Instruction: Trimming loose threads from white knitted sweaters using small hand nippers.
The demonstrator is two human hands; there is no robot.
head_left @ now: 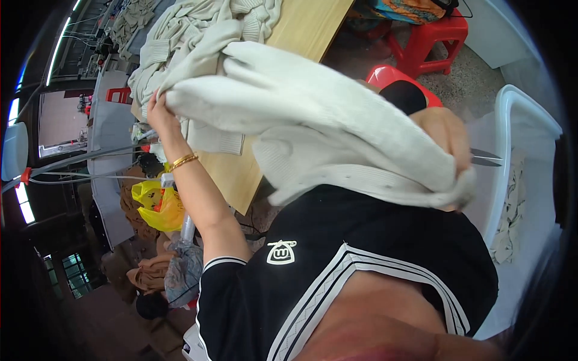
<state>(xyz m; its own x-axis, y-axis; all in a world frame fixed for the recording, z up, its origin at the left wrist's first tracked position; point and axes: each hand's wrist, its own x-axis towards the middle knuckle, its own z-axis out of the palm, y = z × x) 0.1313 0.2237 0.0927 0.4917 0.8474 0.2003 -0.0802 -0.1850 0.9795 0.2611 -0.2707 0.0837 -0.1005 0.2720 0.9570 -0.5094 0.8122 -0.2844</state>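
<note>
A cream knit sweater [349, 120] is stretched in the air in front of my chest, one end in each hand. My left hand [161, 114] pinches its far left end, beside the heap of knitwear. At the other end, my right hand [444, 138] is closed on the cloth and blurred by motion. Two pointed metal blades of scissors [486, 157] stick out to the right from that hand; their handles are hidden. Folds hang down between the hands, with small dots like buttons along the lower edge.
More cream knitwear [198, 36] is heaped on a wooden table [301, 30]. A white plastic tub [503, 120] with pale pieces inside stands at the right. Red stools [430, 45] are beyond. A yellow bag [158, 207] hangs at the left, near another person [171, 274].
</note>
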